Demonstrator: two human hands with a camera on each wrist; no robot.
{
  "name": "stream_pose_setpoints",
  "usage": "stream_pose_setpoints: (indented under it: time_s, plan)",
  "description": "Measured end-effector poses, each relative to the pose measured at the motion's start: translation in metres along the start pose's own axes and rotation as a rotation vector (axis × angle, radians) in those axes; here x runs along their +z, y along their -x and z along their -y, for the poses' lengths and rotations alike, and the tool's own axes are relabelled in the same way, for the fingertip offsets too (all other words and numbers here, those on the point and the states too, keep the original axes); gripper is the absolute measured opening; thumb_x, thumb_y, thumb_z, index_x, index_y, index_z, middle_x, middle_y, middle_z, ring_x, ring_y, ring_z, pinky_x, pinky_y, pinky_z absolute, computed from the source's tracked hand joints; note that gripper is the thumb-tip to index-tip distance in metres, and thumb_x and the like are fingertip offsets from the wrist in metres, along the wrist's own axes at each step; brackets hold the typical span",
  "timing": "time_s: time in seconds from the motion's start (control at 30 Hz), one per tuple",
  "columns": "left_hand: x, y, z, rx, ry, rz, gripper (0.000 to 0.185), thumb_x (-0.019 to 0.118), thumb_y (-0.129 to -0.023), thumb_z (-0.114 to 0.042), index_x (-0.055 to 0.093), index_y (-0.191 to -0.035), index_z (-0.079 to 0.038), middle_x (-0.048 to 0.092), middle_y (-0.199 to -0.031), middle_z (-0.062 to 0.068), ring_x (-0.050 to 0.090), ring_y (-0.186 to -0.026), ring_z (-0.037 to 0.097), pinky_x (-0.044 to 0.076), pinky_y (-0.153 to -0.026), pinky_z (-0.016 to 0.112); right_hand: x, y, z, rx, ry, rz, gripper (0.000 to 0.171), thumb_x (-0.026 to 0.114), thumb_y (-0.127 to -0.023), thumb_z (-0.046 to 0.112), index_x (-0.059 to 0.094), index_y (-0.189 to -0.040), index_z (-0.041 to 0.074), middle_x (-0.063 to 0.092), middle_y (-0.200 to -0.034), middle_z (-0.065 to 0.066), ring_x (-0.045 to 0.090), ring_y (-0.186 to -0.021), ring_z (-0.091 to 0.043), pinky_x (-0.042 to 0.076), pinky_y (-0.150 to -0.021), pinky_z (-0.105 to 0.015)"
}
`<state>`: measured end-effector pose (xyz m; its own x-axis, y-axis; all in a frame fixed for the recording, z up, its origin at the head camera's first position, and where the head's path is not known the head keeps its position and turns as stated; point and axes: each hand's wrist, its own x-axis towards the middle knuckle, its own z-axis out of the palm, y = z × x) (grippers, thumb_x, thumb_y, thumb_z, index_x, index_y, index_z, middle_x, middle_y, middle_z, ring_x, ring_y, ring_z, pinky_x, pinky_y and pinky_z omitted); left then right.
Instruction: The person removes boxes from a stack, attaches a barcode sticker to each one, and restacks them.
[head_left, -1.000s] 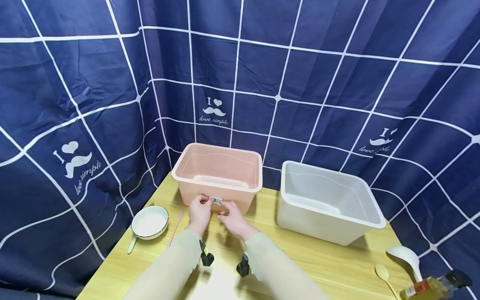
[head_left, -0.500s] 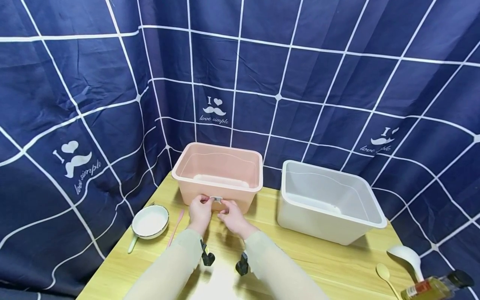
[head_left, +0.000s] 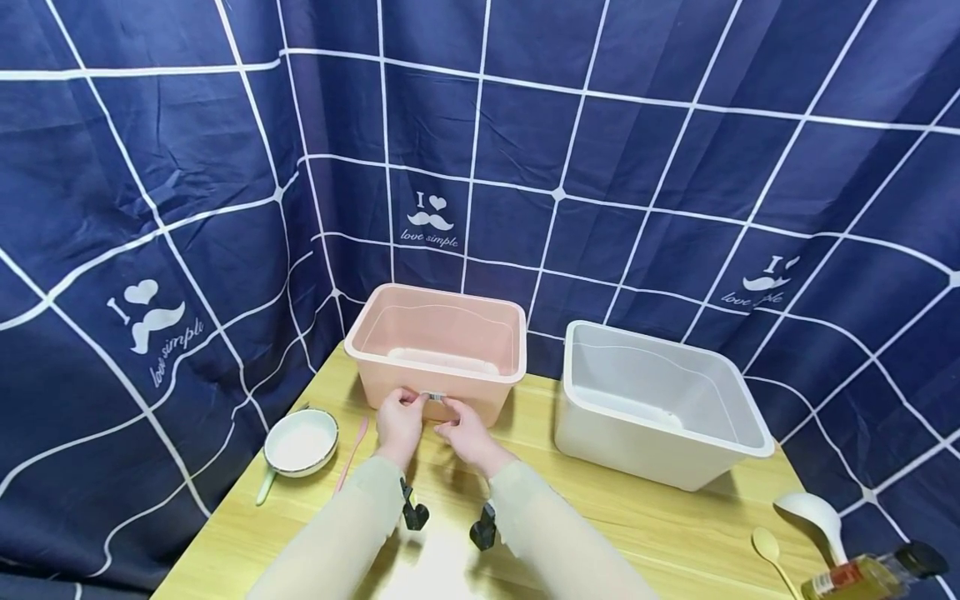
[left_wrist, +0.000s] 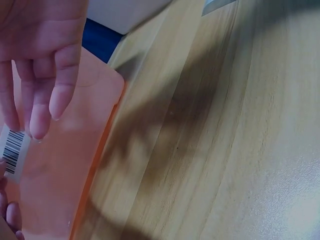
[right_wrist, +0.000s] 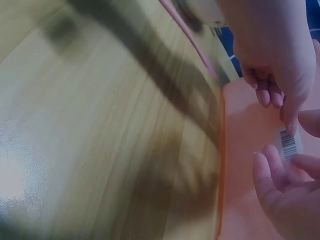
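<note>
Little has changed: both hands stay at the barcode sticker (head_left: 433, 397) on the pink bin's (head_left: 437, 343) front wall, twelve o'clock from the wrists. Left hand (head_left: 398, 421) pinches its edge; right hand (head_left: 465, 433) fingertips press it, the label now lying flatter, nearly stuck.

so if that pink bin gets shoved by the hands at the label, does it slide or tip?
Probably slides. The pink bin looks empty and thin-walled, so likely light, and it sits flat on the smooth wooden table. Tipping seems unlikely: it is wide and low. Both hands, left hand and right hand, work the barcode label low on its front.
</note>
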<state>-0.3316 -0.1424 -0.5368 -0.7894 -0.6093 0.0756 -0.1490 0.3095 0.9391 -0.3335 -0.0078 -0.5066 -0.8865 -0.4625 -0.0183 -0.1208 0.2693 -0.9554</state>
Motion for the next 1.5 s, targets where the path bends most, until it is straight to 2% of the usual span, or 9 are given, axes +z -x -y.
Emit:
stream_pose_setpoints:
  time_s: [0.17,0.3,0.57,0.7,0.8,1.07,1.13,1.3,1.5]
  plan:
    - [0.000,0.001,-0.004,0.057,0.122,0.027,0.005,0.071,-0.087,-0.008,0.073,-0.088,-0.003,0.063,-0.076,0.001,0.056,-0.073,0.017,0.044,-0.067,0.029,-0.002,0.000,0.003,0.053,-0.100,0.017,0.064,0.062,-0.088,-0.008,0.036,-0.146,-0.007,0.051,-0.129,-0.031,0.060,-0.099,-0.038,0.053,-0.085,-0.047]
    - [-0.001,0.002,-0.007,0.076,0.191,0.055,0.012,0.065,-0.085,0.002,0.074,-0.092,0.001,0.060,-0.077,0.003,0.052,-0.073,0.016,0.042,-0.064,0.024,-0.004,-0.002,0.003,0.083,-0.163,0.035,0.062,0.060,-0.089,-0.008,0.037,-0.147,-0.005,0.051,-0.127,-0.030,0.058,-0.106,-0.043,0.051,-0.089,-0.049]
    - [-0.004,0.006,0.001,0.017,0.129,0.117,0.024,0.061,-0.078,0.006,0.074,-0.098,0.003,0.057,-0.074,0.002,0.049,-0.071,0.014,0.040,-0.062,0.025,-0.005,0.000,-0.003,0.166,-0.223,0.092,0.067,0.058,-0.089,-0.007,0.029,-0.149,-0.007,0.053,-0.120,-0.025,0.058,-0.107,-0.040,0.048,-0.093,-0.052]
    - [-0.008,0.007,-0.003,0.010,0.163,0.149,0.024,0.062,-0.081,0.005,0.074,-0.102,0.002,0.056,-0.077,0.002,0.049,-0.072,0.015,0.040,-0.061,0.024,-0.006,0.002,0.002,0.138,-0.238,0.102,0.068,0.058,-0.089,-0.007,0.030,-0.150,-0.004,0.052,-0.120,-0.026,0.060,-0.099,-0.032,0.046,-0.094,-0.054]
    - [-0.011,0.008,-0.008,0.011,0.175,0.170,0.022,0.064,-0.084,0.003,0.073,-0.104,0.000,0.055,-0.079,0.002,0.049,-0.074,0.015,0.040,-0.061,0.024,-0.006,0.002,0.008,0.119,-0.232,0.109,0.067,0.059,-0.090,-0.005,0.031,-0.151,-0.001,0.050,-0.125,-0.029,0.060,-0.099,-0.035,0.045,-0.094,-0.055]
    - [-0.008,0.019,0.004,-0.011,0.039,0.329,0.018,0.065,-0.085,0.000,0.070,-0.100,0.006,0.067,-0.090,0.012,0.060,-0.077,0.023,0.049,-0.062,0.030,-0.013,0.012,-0.004,0.193,-0.187,0.163,0.069,0.056,-0.095,-0.001,0.018,-0.151,-0.009,0.053,-0.117,-0.021,0.057,-0.108,-0.046,0.048,-0.091,-0.052]
    - [-0.007,0.027,0.008,-0.037,0.019,0.386,0.014,0.066,-0.086,-0.003,0.070,-0.096,0.005,0.068,-0.086,0.012,0.062,-0.073,0.023,0.049,-0.060,0.030,-0.020,0.018,-0.010,0.194,-0.217,0.142,0.066,0.055,-0.096,0.000,0.020,-0.150,-0.010,0.053,-0.117,-0.024,0.060,-0.102,-0.043,0.051,-0.088,-0.049]
    - [-0.003,0.044,0.007,-0.069,0.083,0.516,0.014,0.065,-0.087,-0.003,0.068,-0.096,0.008,0.067,-0.078,0.012,0.065,-0.065,0.023,0.048,-0.050,0.030,-0.051,0.038,-0.014,0.170,-0.248,0.019,0.056,0.055,-0.095,0.001,0.032,-0.144,-0.012,0.057,-0.115,-0.027,0.066,-0.083,-0.029,0.056,-0.078,-0.040]
    - [0.011,0.069,-0.007,-0.074,0.130,0.652,0.010,0.064,-0.085,0.003,0.066,-0.091,0.010,0.067,-0.073,0.014,0.060,-0.056,0.017,0.051,-0.049,0.028,-0.114,0.082,-0.017,0.213,-0.184,-0.191,0.044,0.059,-0.094,0.002,0.045,-0.133,-0.014,0.063,-0.100,-0.015,0.066,-0.077,-0.024,0.056,-0.075,-0.040]
